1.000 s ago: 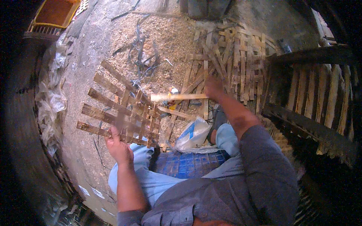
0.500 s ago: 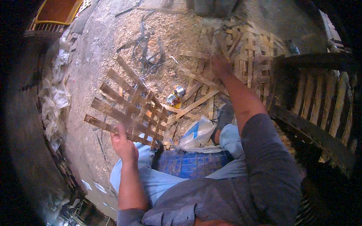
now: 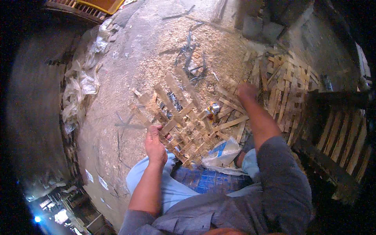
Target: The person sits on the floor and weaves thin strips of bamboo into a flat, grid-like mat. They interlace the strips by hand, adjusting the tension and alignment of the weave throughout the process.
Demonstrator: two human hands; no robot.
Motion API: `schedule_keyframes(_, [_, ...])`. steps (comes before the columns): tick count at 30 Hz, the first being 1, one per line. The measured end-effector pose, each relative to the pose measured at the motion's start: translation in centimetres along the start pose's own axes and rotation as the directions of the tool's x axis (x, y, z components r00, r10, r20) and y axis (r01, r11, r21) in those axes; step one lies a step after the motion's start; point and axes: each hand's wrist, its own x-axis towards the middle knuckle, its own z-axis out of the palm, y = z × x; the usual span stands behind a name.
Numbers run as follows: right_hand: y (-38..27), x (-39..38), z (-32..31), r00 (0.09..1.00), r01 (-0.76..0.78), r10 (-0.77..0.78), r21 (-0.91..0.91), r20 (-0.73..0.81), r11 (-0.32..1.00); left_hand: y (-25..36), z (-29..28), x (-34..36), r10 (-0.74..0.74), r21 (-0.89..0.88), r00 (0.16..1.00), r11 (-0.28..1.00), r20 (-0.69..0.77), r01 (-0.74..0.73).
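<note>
My left hand [image 3: 156, 145] grips the near left edge of a partly woven panel of flat wooden strips [image 3: 169, 126], thumb on top. The panel is tilted over my left knee, its loose strip ends pointing away and to the left. Farther off on the right, my right hand [image 3: 246, 92] is closed above a pile of loose wooden strips [image 3: 232, 123]. What its fingers hold is hidden and slightly blurred; one strip end lies right beside them. Between the panel and the pile sits a small yellow and silver object [image 3: 213, 108].
At the right lies a larger woven strip panel [image 3: 289, 88], near a dark slatted wooden frame [image 3: 337, 131]. Before my legs are a white and blue plastic bag [image 3: 222, 152] and a blue gridded surface [image 3: 213, 181]. Black straps [image 3: 190, 49] lie on wood shavings; crumpled plastic sheeting [image 3: 80, 86] is at left.
The view has shifted left. The woven panel has turned and now lies flatter, nearer the loose strips, still in my left hand. My right hand has drawn back toward me over the pile.
</note>
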Motion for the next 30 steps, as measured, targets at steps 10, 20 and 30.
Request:
schedule_keyframes(10, [-2.4, -12.2, -21.8, 0.911, 0.398, -0.03, 0.894, -0.412, -0.205, 1.8, 0.3, -1.4, -0.002, 0.0, 0.98, 1.0, 0.201, 0.002])
schedule_keyframes(20, [-8.8, -20.1, -27.8, 0.954, 0.267, 0.007, 0.86, -0.299, 0.434, 2.9, -0.7, -4.2, 0.005, 0.141, 0.883, 0.987, 0.47, -0.081])
schedule_keyframes(30, [-9.5, -25.5, -28.9, 0.935, 0.219, 0.034, 0.652, -0.352, 0.726, 3.5, -1.8, -4.9, 0.086, 0.015, 0.811, 0.993, 0.579, -0.115])
